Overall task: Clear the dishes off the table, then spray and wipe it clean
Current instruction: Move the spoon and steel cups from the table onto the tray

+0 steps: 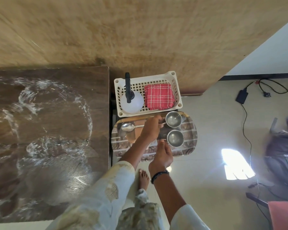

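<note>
- The dark brown wooden table [48, 138] stands on the left, its top smeared with white streaks and bare of dishes.
- Just beside the table's right edge sits an oval tray printed with a brick pattern [188, 146].
- Two small round steel bowls stand upright along the tray's right side, one bowl [173, 119] at the far corner and the other bowl [175, 138] just nearer than it.
- A steel spoon [128, 127] lies near the tray's far left corner, bowl end to the left.
- The left hand [150, 128] reaches over the tray's middle, fingers curled round what looks like a thin steel handle beside the far bowl; I cannot tell exactly what it is.
- The right hand [163, 155] hovers at the tray's near edge, fingers loosely bent, holding nothing.
- Beyond the tray, a white slotted plastic basket [176, 90] holds a white spray bottle with a black nozzle [131, 101] on its left and a folded red checked cloth [159, 96] on its right.
</note>
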### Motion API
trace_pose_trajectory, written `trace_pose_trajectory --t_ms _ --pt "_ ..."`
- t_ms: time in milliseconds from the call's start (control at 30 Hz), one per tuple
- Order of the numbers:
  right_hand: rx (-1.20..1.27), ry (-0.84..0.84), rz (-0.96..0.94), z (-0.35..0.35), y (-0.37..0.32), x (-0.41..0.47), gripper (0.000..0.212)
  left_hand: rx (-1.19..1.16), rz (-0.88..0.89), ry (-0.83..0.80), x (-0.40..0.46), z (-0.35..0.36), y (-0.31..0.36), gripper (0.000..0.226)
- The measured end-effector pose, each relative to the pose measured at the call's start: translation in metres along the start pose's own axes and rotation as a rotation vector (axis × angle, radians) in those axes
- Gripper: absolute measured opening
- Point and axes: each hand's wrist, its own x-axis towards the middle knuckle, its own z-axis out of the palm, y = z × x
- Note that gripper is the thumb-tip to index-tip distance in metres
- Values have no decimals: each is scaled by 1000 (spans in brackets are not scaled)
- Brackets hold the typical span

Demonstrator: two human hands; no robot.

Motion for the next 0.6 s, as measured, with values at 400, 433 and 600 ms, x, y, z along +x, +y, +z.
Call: trace_pose_trajectory --t_ms 400,433,600 --pt "-149 -431 83 9 2 -75 12 -477 -133 292 -103 -81 -59 13" --pt "-126 -457 87 15 6 -82 14 -533 -153 321 -112 -93 -63 13" --pt "-102 -685 178 60 36 -143 28 -780 -289 490 -166 -159 -104 20"
